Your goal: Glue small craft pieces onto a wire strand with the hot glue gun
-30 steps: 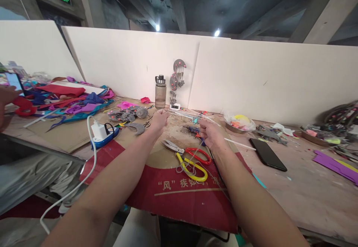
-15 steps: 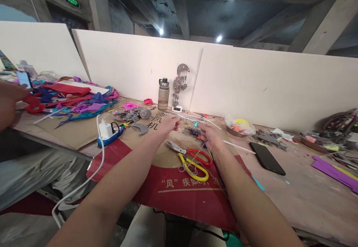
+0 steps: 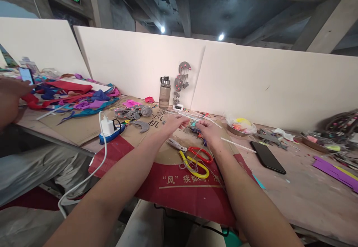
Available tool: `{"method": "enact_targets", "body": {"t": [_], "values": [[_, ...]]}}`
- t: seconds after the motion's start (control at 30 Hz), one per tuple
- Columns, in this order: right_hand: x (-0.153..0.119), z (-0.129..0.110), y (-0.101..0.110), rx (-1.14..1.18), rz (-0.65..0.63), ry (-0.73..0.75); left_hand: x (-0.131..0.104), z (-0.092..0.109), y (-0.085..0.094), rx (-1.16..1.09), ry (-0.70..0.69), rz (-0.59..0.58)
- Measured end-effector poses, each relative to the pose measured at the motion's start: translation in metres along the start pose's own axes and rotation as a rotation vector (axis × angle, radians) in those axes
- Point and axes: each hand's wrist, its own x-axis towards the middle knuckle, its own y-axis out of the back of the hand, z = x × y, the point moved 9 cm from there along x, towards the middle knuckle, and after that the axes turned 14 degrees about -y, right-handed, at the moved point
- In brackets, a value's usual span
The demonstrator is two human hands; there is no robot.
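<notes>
Above the cardboard sheet [image 3: 190, 198], my left hand [image 3: 176, 124] is closed, fingers curled and fingertips close together. Whatever it holds is too small to make out. Just to its right, my right hand [image 3: 208, 130] pinches thumb and forefinger together beside a small teal piece [image 3: 193, 124]; I cannot tell what lies between the fingertips. Below the hands lie scissors with red handles [image 3: 203, 154] and a yellow-handled tool [image 3: 197, 170], with loose grey cord [image 3: 188, 162] across them. Thin white strips [image 3: 192, 116] lie behind the fingers.
A water bottle [image 3: 165, 93] stands at the back beside a hanging grey moon ornament [image 3: 183, 77]. Left are a blue power strip [image 3: 112, 134], grey felt pieces [image 3: 131, 112] and coloured cloth [image 3: 92, 96], near another person's hand [image 3: 12, 94]. A black phone [image 3: 267, 157] lies right.
My left hand has moved right, toward my right hand, which has shifted slightly; the gap between them is smaller. The view has shifted a little. The scissors and yellow-handled tool remain in place.
</notes>
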Motion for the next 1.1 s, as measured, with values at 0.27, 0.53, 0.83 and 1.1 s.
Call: {"method": "enact_targets", "body": {"t": [0.27, 0.53, 0.83, 1.1], "values": [[0.000, -0.008, 0.003, -0.104, 0.051, 0.090, -0.005, 0.009, -0.009, -0.028, 0.039, -0.070], [0.001, 0.002, -0.005, 0.145, -0.044, -0.051, -0.007, 0.010, -0.027, -0.041, -0.020, -0.164], [0.002, -0.008, 0.004, 0.041, 0.056, 0.145, -0.003, 0.014, -0.014, 0.018, -0.115, -0.024], [0.000, -0.009, 0.005, 0.034, 0.072, 0.146, -0.004, 0.017, -0.019, -0.032, -0.087, -0.032]]}}
